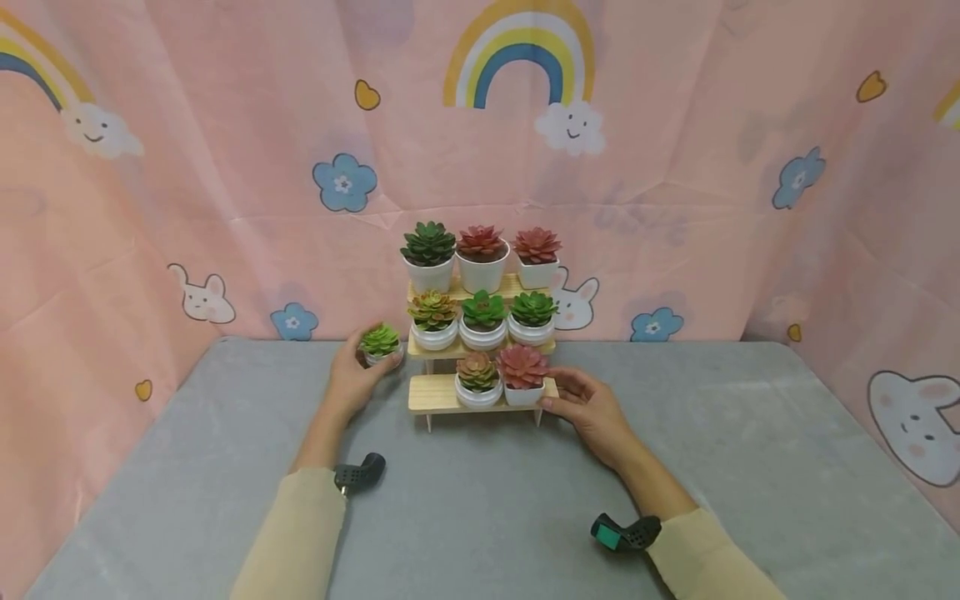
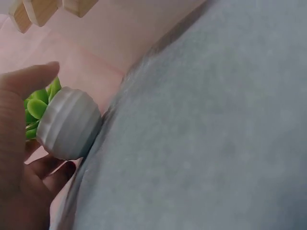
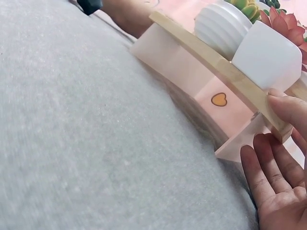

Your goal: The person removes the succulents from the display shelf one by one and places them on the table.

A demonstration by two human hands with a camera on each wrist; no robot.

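- The left hand [image 1: 351,379] is curled round a small light-green plant in a white pot [image 1: 380,340], just left of the wooden stand [image 1: 432,396]; whether the pot's base touches the grey tabletop [image 1: 465,517] is hard to tell.
- The right hand [image 1: 596,417] pinches the right end of the stand's lowest shelf, thumb on the board's edge and fingers around its underside, partly spread.
- Beside that thumb sits a pink plant in a square white pot [image 1: 524,375], with a brownish plant in a round ribbed pot [image 1: 477,381] next to it; the shelf's left part is bare.
- The middle shelf bears a yellow-orange plant [image 1: 433,317] and two green plants [image 1: 483,317].
- The top shelf carries a dark green plant [image 1: 429,254] and two red plants [image 1: 482,250].
- Behind hangs a pink curtain [image 1: 262,125] with rainbows and rabbits.
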